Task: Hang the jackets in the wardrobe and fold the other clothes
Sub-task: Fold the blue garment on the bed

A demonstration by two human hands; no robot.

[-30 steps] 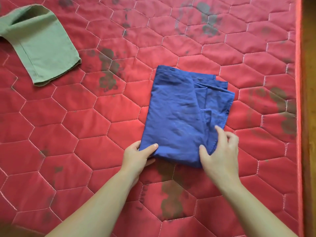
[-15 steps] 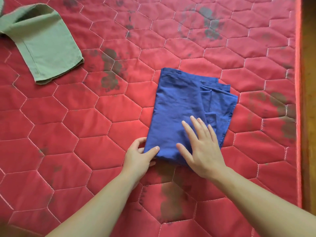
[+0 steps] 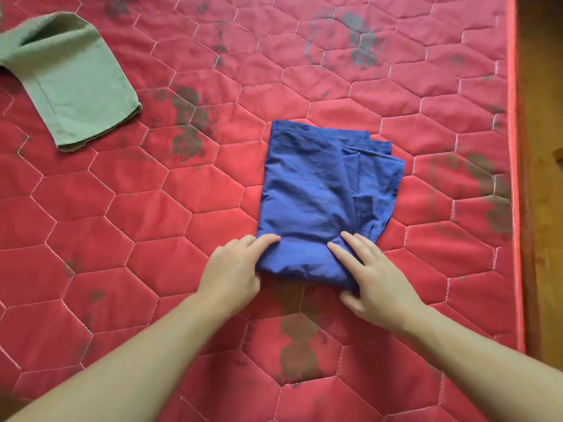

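You have a blue garment [image 3: 316, 196] folded into a rough rectangle near the middle of the frame, its layered edges showing along the right side, wrinkled on top. At the upper left lies a green garment [image 3: 76, 83], flat, partly cut off by the frame edge.

Blue garment [image 3: 316, 193], green cloth [image 3: 76, 83], red hexagon-quilted mattress [image 3: 152, 223] with dark blotches.
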